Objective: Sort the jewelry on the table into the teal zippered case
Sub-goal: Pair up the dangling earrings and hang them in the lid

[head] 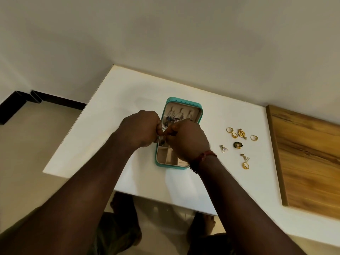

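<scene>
Evidently both hands, left (142,128) and right (185,139), meet over the open case (199,111) at mid-table (114,100), fingertips pinched on something too small to name, probably to fasten it inside. Loose jewelry (238,144) waits near the table's right edge.

White table, wood panel, bare wall

A flat white rectangular tabletop (114,100) fills mid-frame; a brown wood-grain panel (305,159) lies at right; black skirting (60,100) runs at left below the cream wall (165,34).
</scene>
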